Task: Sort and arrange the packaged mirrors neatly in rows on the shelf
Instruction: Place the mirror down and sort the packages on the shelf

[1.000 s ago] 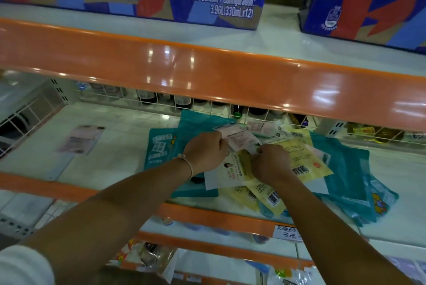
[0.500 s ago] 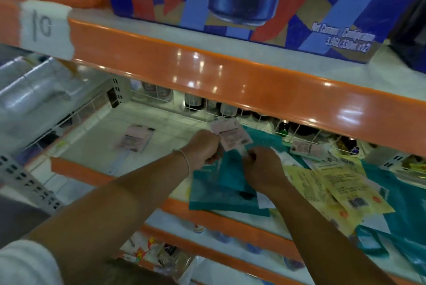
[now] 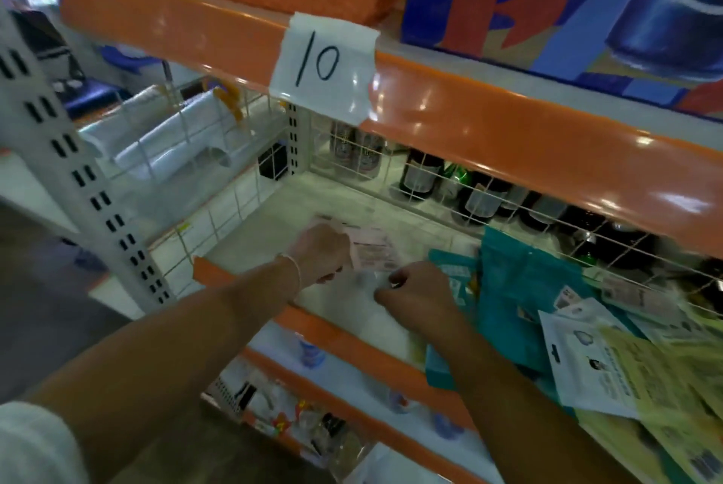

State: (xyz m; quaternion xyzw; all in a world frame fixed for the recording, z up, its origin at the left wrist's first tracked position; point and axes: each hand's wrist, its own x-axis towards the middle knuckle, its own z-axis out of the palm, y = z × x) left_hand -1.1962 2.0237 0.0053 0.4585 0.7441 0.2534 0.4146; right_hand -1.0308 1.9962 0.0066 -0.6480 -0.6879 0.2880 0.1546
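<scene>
Left hand (image 3: pixel 326 251) grips pink packet (image 3: pixel 371 251); blurry.

hands (image 3: pixel 324 253): 2 | pink packaged mirror (image 3: pixel 371 249): 1, held | teal packets (image 3: pixel 520 288): at least 2, overlapping | yellow packets (image 3: pixel 680 386): several, uncountable | white packet (image 3: pixel 587 358): 1 | paper "10" label (image 3: pixel 322 67): 1
</scene>
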